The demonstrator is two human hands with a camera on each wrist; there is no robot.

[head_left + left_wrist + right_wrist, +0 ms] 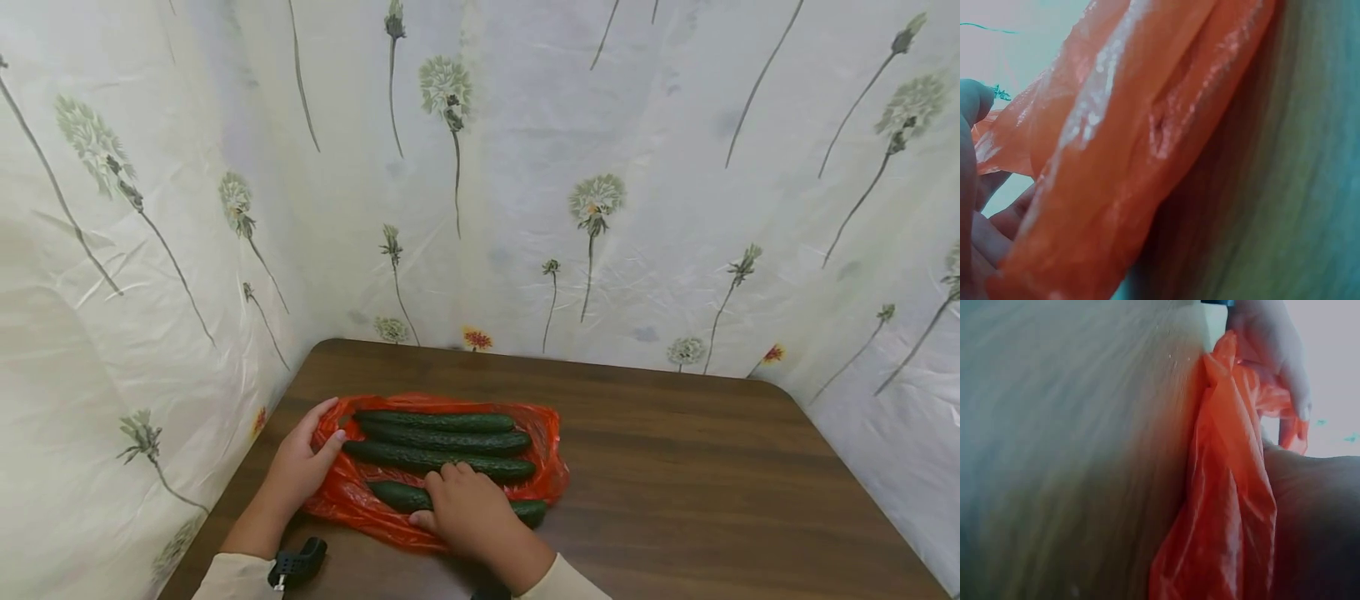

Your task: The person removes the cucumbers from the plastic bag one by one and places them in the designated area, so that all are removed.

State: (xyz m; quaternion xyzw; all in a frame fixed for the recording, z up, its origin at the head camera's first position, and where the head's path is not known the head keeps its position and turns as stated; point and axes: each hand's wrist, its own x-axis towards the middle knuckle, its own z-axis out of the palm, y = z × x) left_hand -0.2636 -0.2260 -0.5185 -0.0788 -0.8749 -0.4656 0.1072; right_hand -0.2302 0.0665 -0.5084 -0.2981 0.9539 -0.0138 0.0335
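Note:
A red plastic bag [375, 521] lies spread on the table with several dark green cucumbers on it. Three cucumbers [442, 440] lie side by side towards the back. Nearer the front, the right hand [476, 512] grips another cucumber [397, 495] around its middle, both ends showing. The left hand [300, 467] holds the bag's left edge, thumb on the inner side near the cucumber ends. In the left wrist view, bag film [1104, 156] hides much of the left hand [979, 231]. The right wrist view shows the bag [1229, 487] beside the right hand [1316, 519].
The brown wooden table [675, 475] extends to the right of the bag. A pale curtain [510, 167] with dandelion prints hangs behind and at both sides. A black strap mount [300, 562] is on the left wrist.

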